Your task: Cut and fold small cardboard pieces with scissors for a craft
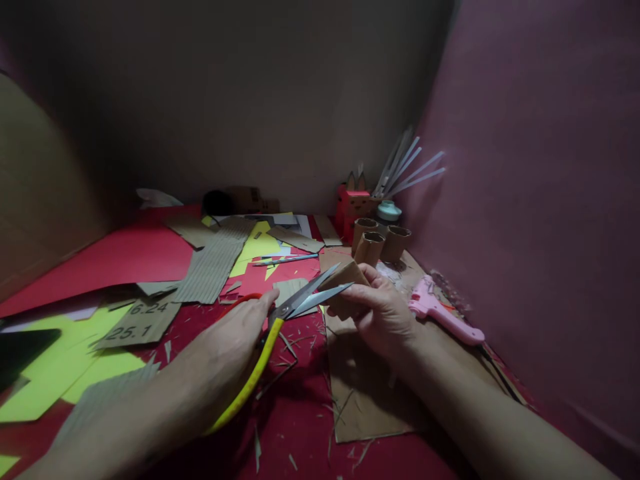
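While the left hand curls closed round open-bladed scissors at mid-frame, the right hand pinches a brown cardboard piece between thumb and fingers, just right of centre.

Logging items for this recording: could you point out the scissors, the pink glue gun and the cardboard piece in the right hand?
Scissors [283, 311]: head view, on the pivot between blades and handles.
Pink glue gun [449, 319]: head view, on its handle.
Cardboard piece [353, 273]: head view, on its upper part.
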`<state>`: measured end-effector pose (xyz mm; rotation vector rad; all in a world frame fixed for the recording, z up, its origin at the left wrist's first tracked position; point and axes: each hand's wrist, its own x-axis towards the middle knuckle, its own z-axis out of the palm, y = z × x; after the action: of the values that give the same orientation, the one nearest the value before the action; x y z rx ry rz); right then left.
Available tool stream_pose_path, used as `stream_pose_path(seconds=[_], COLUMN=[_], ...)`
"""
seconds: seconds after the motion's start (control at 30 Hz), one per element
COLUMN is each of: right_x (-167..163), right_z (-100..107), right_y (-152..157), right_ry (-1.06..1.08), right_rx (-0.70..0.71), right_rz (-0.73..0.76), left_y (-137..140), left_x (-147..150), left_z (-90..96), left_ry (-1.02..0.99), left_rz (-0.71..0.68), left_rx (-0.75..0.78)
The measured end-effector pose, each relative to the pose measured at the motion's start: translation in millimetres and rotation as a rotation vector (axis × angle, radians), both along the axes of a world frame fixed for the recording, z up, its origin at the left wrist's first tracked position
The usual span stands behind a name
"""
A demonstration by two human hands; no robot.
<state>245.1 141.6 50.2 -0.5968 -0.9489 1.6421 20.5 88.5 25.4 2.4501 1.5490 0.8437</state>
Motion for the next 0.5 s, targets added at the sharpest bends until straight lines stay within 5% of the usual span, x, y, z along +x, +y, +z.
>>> stream_pose_path(seconds=[0.5], right_x=[-1.2], right_z=[-1.4], right_y=[0.8], right_ry=[-0.029], right_rx=[-0.033], right_rz=[0.023], left_y=[0.5], left_x=[-2.7], left_z=[-0.5], left_ry=[0.143], left_rz=[-0.027], left_rx=[0.000])
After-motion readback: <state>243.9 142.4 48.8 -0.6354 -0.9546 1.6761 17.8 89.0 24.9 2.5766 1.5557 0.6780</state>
